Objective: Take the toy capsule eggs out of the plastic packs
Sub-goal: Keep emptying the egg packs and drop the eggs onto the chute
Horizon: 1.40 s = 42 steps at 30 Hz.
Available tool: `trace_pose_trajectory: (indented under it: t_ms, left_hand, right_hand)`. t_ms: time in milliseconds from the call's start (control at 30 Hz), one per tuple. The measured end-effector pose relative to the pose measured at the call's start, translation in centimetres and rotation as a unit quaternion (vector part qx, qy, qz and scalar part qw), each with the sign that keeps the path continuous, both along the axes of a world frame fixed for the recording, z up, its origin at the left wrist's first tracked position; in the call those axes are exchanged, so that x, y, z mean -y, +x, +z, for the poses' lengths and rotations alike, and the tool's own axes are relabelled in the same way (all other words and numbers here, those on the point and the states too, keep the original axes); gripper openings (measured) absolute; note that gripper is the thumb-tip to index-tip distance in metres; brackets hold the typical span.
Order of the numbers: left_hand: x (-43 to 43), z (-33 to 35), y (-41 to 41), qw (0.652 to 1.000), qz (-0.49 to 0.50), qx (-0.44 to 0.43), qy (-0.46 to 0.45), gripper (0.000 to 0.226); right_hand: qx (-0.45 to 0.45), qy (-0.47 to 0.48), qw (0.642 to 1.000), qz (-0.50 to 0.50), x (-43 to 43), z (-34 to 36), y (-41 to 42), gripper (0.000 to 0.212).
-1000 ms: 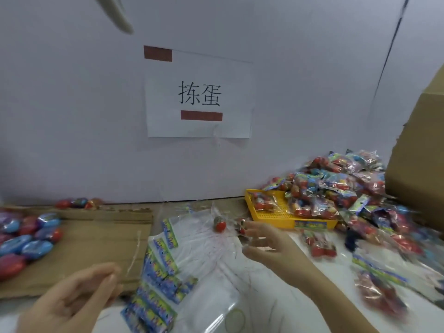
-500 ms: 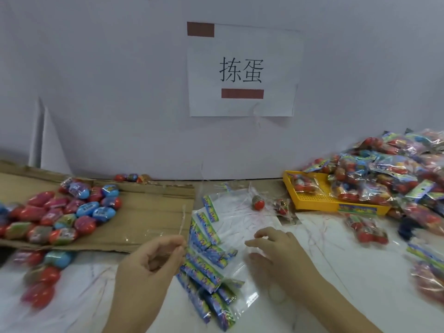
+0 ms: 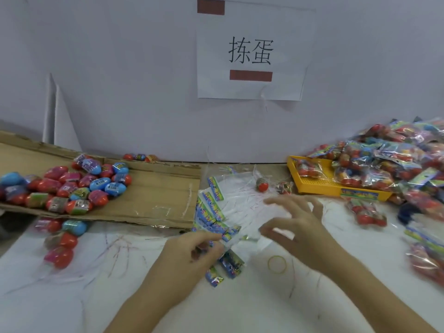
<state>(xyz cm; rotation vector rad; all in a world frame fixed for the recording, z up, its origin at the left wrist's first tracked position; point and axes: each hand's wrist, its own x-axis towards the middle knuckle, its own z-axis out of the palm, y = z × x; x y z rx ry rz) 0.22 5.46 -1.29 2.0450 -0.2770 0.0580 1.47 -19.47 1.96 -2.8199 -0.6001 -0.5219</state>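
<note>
— How far along am I?

— Partway, I'd say. A good crowd of loose eggs [image 3: 72, 186] lies on the cardboard sheet [image 3: 153, 188] to your left. A few more have spilled onto the table [image 3: 72, 296] just in front of it. That is your finished work.

— And the wrappers?

— The empty packs [image 3: 217, 212] are fanned flat in the middle, right ahead of you. Your left hand [image 3: 192, 255] has its fingers curled onto the near edge of that stack, pinching it as far as I can judge. Your right hand [image 3: 296, 227] hovers over the clear plastic with fingers spread and loose, gripping nothing. It is blurred, so I can't say whether it touches.

— So no egg in hand?

— None that shows. One single egg [image 3: 262, 185] sits beyond the empties, next to what may be a small pack, too blurred to be sure.

— What's left?

— Most of it, by the look. The full packs [image 3: 396, 169] are heaped high on your right, spilling over the yellow tray [image 3: 317, 187] and down onto the table towards you. A rubber band [image 3: 277, 264] lies near your right wrist and is no part of the job. Your next sensible reach is to that heap.
</note>
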Motion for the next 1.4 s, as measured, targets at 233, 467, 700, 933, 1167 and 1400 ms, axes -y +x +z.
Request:
trace_pose_trajectory:
  t_ms: [233, 467, 700, 933, 1167, 1400]
  left_hand:
    - [-0.3, 1.6, 0.8, 0.917, -0.009, -0.287, -0.277, 0.078]
    - [-1.2, 2.2, 0.5, 0.803, -0.154, -0.359, -0.45, 0.103]
    - [-0.6, 2.0, 0.8, 0.898, -0.033, -0.241, -0.367, 0.021]
    - [-0.6, 1.7, 0.8, 0.939, 0.009, -0.191, -0.285, 0.022]
    - [-0.9, 2.2, 0.6, 0.951, -0.029, -0.176, -0.254, 0.029]
    - [-1.5, 2.4, 0.9, 0.952, -0.05, -0.175, -0.246, 0.022]
  right_hand:
    - [0.132, 0.205, 0.967, 0.079, -0.9, 6.6, -0.8, 0.015]
    - [0.212, 0.035, 0.957, 0.196, -3.6, 2.7, -2.7, 0.023]
    - [-0.113, 0.217, 0.966, 0.085, -4.4, 0.6, -2.3, 0.051]
    - [-0.127, 0.065, 0.971, -0.19, -1.6, 1.6, 2.6, 0.065]
    - [-0.319, 0.307, 0.894, 0.072, -4.2, 0.7, 4.5, 0.035]
    - [-0.328, 0.402, 0.853, 0.062, -4.0, 0.1, 5.5, 0.038]
